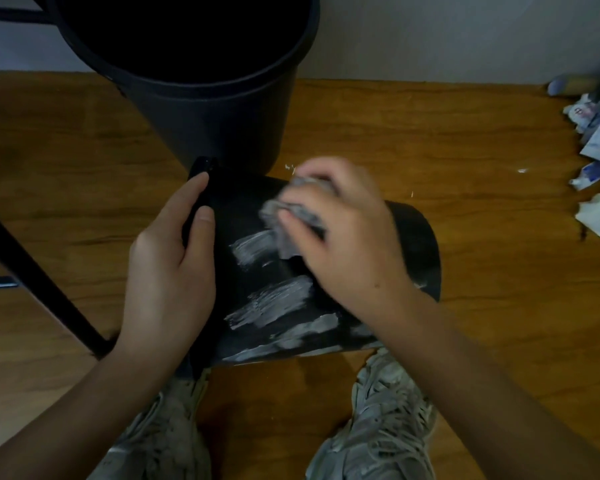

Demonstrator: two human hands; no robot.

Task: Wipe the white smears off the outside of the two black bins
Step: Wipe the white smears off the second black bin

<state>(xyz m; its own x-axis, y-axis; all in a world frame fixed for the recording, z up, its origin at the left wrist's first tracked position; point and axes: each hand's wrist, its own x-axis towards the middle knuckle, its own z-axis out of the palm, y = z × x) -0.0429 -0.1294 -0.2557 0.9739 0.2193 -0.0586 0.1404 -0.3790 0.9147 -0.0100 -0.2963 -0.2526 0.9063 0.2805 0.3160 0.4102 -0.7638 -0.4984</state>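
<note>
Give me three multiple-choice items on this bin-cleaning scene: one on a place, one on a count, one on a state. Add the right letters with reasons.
1. Where is the left hand?
A. on the lying bin's rim end
B. inside the upright bin
C. flat on the floor

2. How many black bins show?
A. one
B. two
C. three

3. What state is the lying bin in?
A. wiped clean
B. smeared white
C. cracked open

Answers: 1 A, its fingers curl over the rim; 2 B, an upright bin stands behind the lying one; 3 B, white smears streak its side beside the right hand and its rag.
</note>
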